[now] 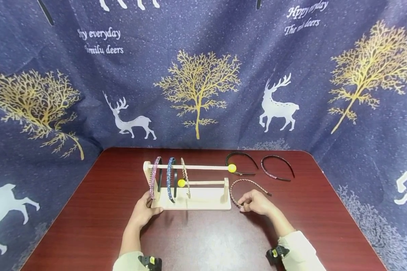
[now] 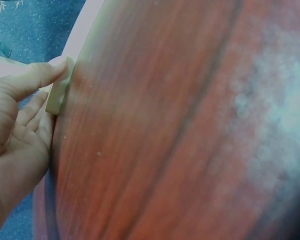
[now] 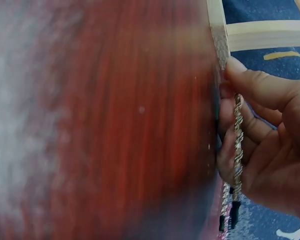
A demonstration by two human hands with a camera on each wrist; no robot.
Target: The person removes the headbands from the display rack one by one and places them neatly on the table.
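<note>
A pale wooden rack (image 1: 193, 205) with two pegs tipped by yellow balls stands on the table. My left hand (image 1: 144, 210) grips its base at the left front corner; in the left wrist view the thumb lies along the base's edge (image 2: 57, 92). On the upper peg hang a pink headband (image 1: 153, 177), a blue glittery headband (image 1: 169, 180) and a braided beige headband (image 1: 185, 177). Right of the rack, my right hand (image 1: 256, 203) pinches one end of another braided headband (image 1: 245, 180). In the right wrist view, fingers partly hide that braided headband (image 3: 238, 145).
Behind the right hand, a black headband (image 1: 240, 153) and a dark headband with pinkish glitter (image 1: 269, 174) lie on the dark red table (image 1: 98, 210). A blue cloth printed with deer and trees (image 1: 203, 34) hangs around the table's back and sides.
</note>
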